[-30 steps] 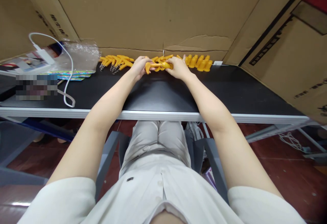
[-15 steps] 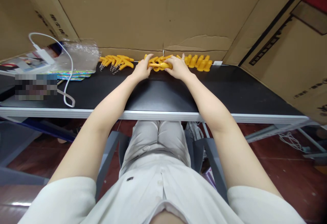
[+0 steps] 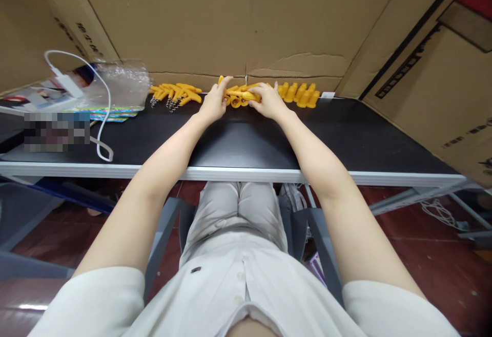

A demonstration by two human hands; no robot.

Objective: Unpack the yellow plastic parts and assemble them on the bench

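Both arms are stretched across a black table [image 3: 346, 137] to its far edge, where a heap of yellow plastic pieces [image 3: 239, 96] is worked against a wall of cardboard boxes [image 3: 200, 19]. The left hand [image 3: 215, 102] is laid at the heap's left end with fingers extended and loosely spread, one yellow piece [image 3: 221, 79] standing up just past the fingertips; whether that piece is actually pinched cannot be told at this range. The right hand [image 3: 269, 100] is curled over the heap's right end, fingers bent down onto the pieces and apparently closed around one of them.

Two further groups are set along the same back edge. To the left, well apart from the left hand, curved yellow pieces with small metal chains [image 3: 175, 94] are spread flat on the tabletop. To the right, just beside the right hand, a row of yellow pieces [image 3: 300, 94] is lined up side by side.

At the table's left end a crumpled clear plastic bag [image 3: 123, 83] is seen on top of colourful printed sheets [image 3: 109, 113], with a white charger and cable [image 3: 102, 121] trailing forward across the black surface (a patch beside it is blurred out). The person is seated, pale trousers [image 3: 234, 209] visible beneath the table's metal edge.
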